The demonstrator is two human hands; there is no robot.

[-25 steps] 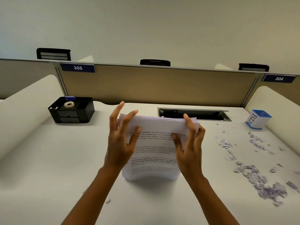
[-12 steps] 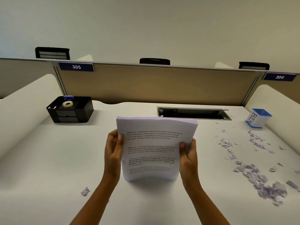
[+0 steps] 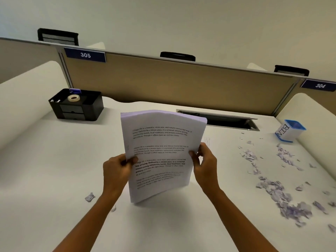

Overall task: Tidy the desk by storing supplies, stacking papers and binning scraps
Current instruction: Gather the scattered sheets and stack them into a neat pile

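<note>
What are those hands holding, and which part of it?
A stack of printed papers, held upright. The grip of the left hand is on its left edge, that of the right hand on its right edge, both about halfway up.

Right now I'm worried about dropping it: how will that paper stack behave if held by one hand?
Probably floppy: the paper stack bows though the left hand and right hand grip its sides. Loose sheets, stepped at the top edge, would likely fan out or slide.
</note>
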